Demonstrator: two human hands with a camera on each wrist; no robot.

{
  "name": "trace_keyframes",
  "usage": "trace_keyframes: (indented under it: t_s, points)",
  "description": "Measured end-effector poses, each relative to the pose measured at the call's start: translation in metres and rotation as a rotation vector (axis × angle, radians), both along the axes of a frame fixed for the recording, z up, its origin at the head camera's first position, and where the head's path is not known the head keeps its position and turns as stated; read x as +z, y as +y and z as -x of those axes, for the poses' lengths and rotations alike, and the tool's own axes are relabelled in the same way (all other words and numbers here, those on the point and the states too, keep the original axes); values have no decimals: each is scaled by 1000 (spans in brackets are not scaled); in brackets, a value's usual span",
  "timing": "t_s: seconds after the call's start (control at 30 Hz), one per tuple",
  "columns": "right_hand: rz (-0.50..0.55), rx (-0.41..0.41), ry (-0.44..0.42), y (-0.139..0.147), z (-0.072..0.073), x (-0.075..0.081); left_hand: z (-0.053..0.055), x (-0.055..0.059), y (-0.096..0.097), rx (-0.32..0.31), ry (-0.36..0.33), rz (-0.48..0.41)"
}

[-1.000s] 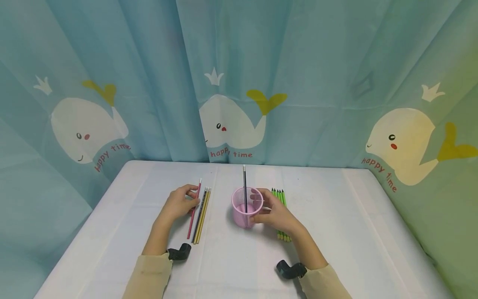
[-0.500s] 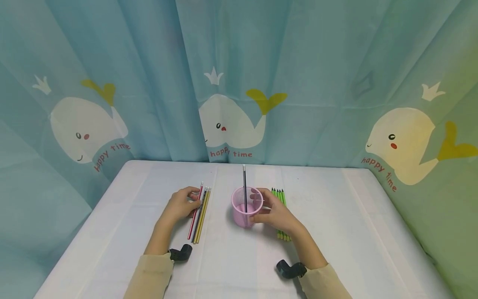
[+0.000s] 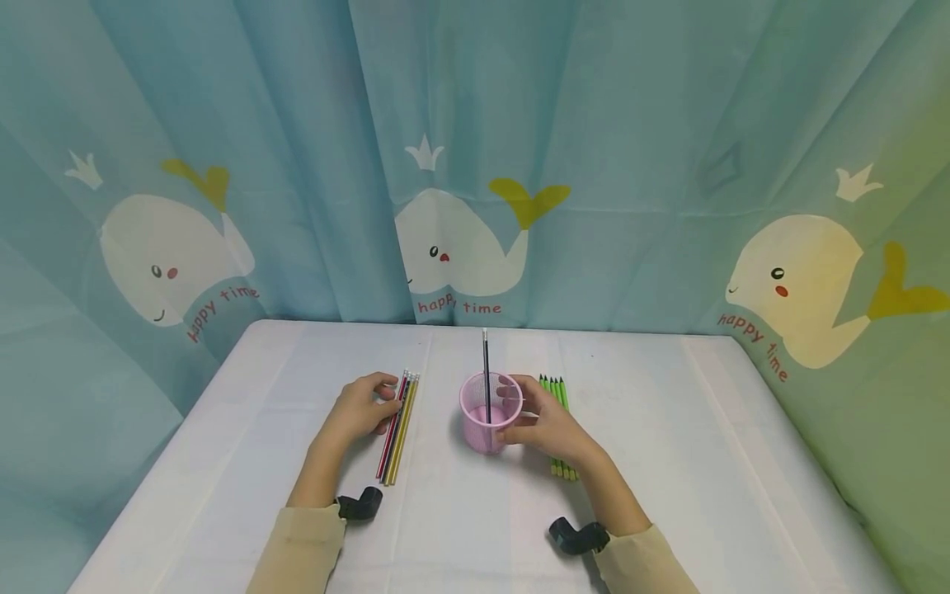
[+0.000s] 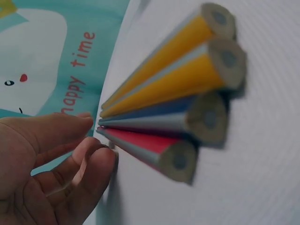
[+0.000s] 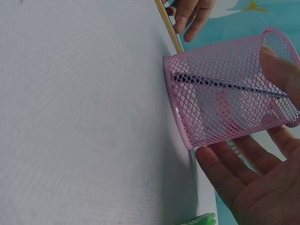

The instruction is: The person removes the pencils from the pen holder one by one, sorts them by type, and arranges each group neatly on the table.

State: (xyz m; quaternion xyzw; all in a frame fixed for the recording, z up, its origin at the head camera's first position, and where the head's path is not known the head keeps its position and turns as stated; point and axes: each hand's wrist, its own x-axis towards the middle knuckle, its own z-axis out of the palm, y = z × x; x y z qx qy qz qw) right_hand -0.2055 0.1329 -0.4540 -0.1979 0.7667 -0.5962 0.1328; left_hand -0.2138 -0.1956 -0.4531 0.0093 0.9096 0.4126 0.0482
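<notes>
In the head view my left hand is at the left side of a row of pencils, its thumb beside the red pencil. The left wrist view has the red pencil lying beside a dark blue pencil and two yellow pencils; a gap shows between my thumb and fingertips. My right hand grips a pink mesh pencil cup, which stands upright on the table. Inside the cup a single dark pencil leans, also visible through the mesh in the right wrist view.
Several green pencils lie to the right of the cup, partly hidden behind my right hand. A white-covered table carries everything, and a blue whale-print curtain hangs along its far edge.
The red pencil has come right and down, and now lies against the dark blue one. My left hand moved slightly right with it. The right hand and cup stayed in place.
</notes>
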Motion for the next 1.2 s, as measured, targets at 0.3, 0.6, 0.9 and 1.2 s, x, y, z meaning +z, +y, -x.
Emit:
trace_keyframes:
  t_s: [0.3, 0.6, 0.9, 1.2]
  points:
    - [0, 3, 3, 0, 0, 0, -2, 11, 3, 2, 14, -23]
    - [6, 10, 1, 0, 1, -1, -9, 33, 14, -29, 99, -21]
    - [5, 13, 5, 0, 1, 1, -17, 49, 26, -73, 275, -18]
    - [0, 2, 0, -1, 0, 0, -24, 50, 55, -175, 370, -48]
